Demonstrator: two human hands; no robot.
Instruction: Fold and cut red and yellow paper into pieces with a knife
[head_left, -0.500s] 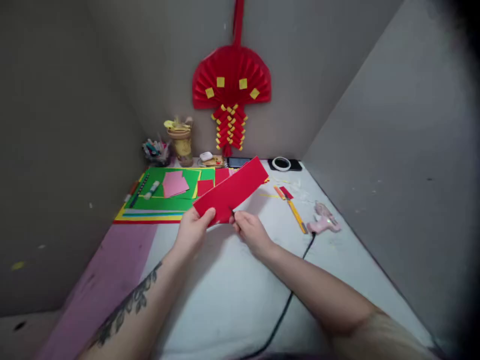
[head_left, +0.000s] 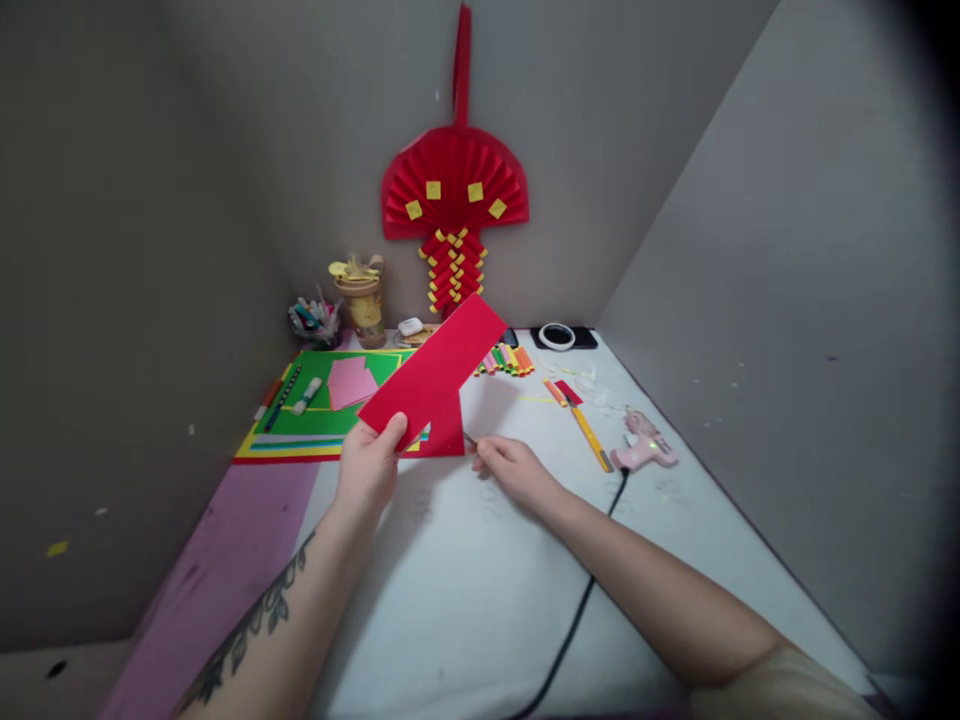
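In the head view my left hand (head_left: 370, 470) is closed on the lower left end of a red paper strip (head_left: 435, 370), thumb on its face. The strip is held up at a slant, its far end pointing up and right. My right hand (head_left: 514, 470) is pinched round a thin dark tool (head_left: 469, 438), of which only the slim tip shows; its kind is unclear. The tip lies just right of the red sheet (head_left: 448, 430) below the strip, apart from the strip itself.
Stacked coloured sheets (head_left: 285, 425) lie at left. A yellow cutter (head_left: 592, 437) and pink glue gun (head_left: 645, 445) rest at right, its black cord (head_left: 574, 625) running forward. Several paper rolls (head_left: 517, 360) sit behind. A red fan decoration (head_left: 455, 160) hangs on the wall.
My left hand and the strip have shifted left and tilted steeper. My right hand has moved slightly right and down, taking the tool's tip off the strip. The view has tilted up slightly.
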